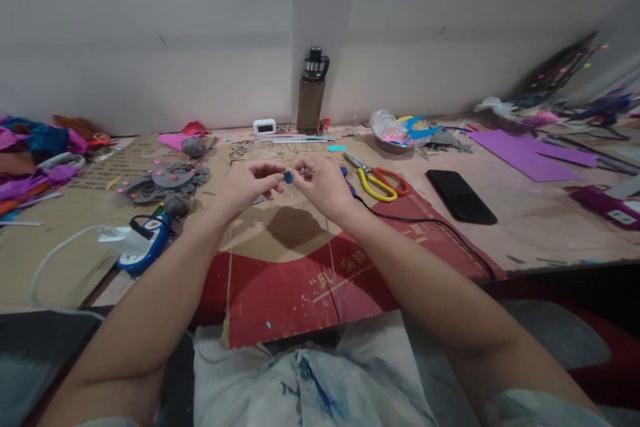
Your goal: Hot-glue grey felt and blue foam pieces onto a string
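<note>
My left hand (255, 180) and my right hand (315, 180) meet above the cardboard, both with fingers pinched. Between their fingertips is a small dark blue piece (288, 176), too small to name; both hands grip it. Under them lies a red and tan cardboard sheet (300, 293). Close to the right hand are scissors (377, 180) with one yellow and one orange handle. A blue tool with a black cord (425, 218) is partly hidden behind the right hand.
A black phone (461, 196) and purple foam sheets (530, 153) lie at the right. Grey cut pieces (165, 181) and a blue power strip (145, 243) are at the left. Against the wall stand a bottle (311, 97), a small white clock (265, 127) and a bowl of scraps (397, 137).
</note>
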`<state>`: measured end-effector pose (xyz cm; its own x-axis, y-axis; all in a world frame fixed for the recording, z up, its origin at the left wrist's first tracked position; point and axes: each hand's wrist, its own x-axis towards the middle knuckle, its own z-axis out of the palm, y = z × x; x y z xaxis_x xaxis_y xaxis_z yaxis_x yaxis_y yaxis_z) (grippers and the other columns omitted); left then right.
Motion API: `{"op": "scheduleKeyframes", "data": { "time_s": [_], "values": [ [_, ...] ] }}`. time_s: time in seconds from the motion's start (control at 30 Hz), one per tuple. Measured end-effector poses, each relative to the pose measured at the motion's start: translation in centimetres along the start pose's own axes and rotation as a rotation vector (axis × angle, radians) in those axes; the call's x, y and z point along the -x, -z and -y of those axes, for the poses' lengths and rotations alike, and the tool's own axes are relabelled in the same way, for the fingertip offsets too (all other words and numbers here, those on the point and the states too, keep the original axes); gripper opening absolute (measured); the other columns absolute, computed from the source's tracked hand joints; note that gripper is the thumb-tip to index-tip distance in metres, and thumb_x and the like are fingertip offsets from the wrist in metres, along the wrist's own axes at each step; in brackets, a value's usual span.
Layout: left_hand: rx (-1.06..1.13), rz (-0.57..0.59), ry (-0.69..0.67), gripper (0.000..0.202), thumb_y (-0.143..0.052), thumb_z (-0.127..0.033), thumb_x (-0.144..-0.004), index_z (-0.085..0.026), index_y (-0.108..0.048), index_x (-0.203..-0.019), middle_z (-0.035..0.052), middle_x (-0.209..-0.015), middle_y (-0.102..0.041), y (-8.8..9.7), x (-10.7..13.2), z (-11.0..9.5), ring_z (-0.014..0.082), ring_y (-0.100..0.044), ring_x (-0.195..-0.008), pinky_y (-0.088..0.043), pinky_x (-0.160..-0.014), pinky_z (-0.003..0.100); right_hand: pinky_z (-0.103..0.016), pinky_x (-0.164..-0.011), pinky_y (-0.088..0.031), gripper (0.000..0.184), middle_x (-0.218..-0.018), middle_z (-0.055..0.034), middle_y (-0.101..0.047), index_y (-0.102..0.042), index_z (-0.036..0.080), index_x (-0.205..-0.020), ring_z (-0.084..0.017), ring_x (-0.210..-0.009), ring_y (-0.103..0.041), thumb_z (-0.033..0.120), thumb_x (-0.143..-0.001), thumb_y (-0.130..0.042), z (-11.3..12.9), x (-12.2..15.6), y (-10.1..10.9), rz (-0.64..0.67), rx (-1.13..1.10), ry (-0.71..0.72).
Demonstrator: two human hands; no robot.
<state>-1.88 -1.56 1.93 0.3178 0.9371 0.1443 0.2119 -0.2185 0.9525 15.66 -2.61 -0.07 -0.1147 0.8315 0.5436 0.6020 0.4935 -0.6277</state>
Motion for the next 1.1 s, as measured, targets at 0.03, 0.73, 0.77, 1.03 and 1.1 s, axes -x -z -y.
{"op": "scheduleKeyframes", "data": {
  "time_s": [0.03, 0.73, 0.77, 1.03, 1.1],
  "values": [
    [-0.081, -0.018, -0.020, 0.026, -0.069, -0.031, -0.070, -0.015, -0.073, -0.091, 0.0051, -0.065, -0.068, -0.06, 0.05, 0.05, 0.0119, -0.057, -0.052, -0.043, -0.047, 0.022, -0.029, -0.064, -0.040, 0.011, -0.074, -0.0021, -0.064, -0.061, 0.022, -0.076, -0.016, -0.068, -0.055, 0.028, -0.083, -0.054, 0.10, 0.08, 0.00, 0.009, 0.019, 0.011],
    [-0.276, -0.001, 0.005, 0.016, -0.062, -0.025, -0.075, -0.013, -0.070, -0.082, 0.0061, -0.065, -0.071, -0.76, 0.52, -0.21, 0.0147, -0.067, -0.057, -0.053, -0.058, 0.025, -0.025, -0.069, -0.038, 0.018, -0.083, -0.0042, -0.067, -0.067, 0.017, -0.087, -0.014, -0.075, -0.056, 0.026, -0.089, -0.051, 0.10, 0.57, -0.16, 0.154, 0.092, 0.049],
    [-0.276, -0.016, -0.001, 0.016, -0.062, -0.025, -0.075, -0.013, -0.070, -0.081, 0.0061, -0.064, -0.071, -0.79, 0.47, -0.15, 0.0149, -0.067, -0.057, -0.053, -0.058, 0.025, -0.025, -0.068, -0.038, 0.020, -0.082, -0.0040, -0.067, -0.066, 0.017, -0.087, -0.013, -0.074, -0.055, 0.027, -0.090, -0.049, 0.11, 0.60, -0.12, 0.154, 0.061, 0.051],
    [-0.191, -0.154, 0.017, 0.008, -0.062, -0.018, -0.074, -0.013, -0.065, -0.079, 0.0035, -0.058, -0.068, -0.85, 0.13, -0.07, 0.0124, -0.063, -0.048, -0.049, -0.049, 0.021, -0.025, -0.064, -0.036, 0.018, -0.071, -0.0006, -0.060, -0.062, 0.016, -0.084, -0.012, -0.065, -0.050, 0.029, -0.088, -0.050, -0.05, 0.81, -0.42, 0.064, -0.097, 0.004],
    [-0.167, -0.180, 0.012, 0.008, -0.061, -0.019, -0.075, -0.013, -0.064, -0.079, 0.0034, -0.059, -0.068, -0.71, -0.02, 0.16, 0.0124, -0.062, -0.047, -0.048, -0.048, 0.021, -0.025, -0.064, -0.036, 0.019, -0.071, -0.0004, -0.059, -0.061, 0.017, -0.083, -0.012, -0.066, -0.049, 0.030, -0.089, -0.049, 0.01, 0.96, -0.60, 0.057, -0.109, 0.010]
  ]
}}
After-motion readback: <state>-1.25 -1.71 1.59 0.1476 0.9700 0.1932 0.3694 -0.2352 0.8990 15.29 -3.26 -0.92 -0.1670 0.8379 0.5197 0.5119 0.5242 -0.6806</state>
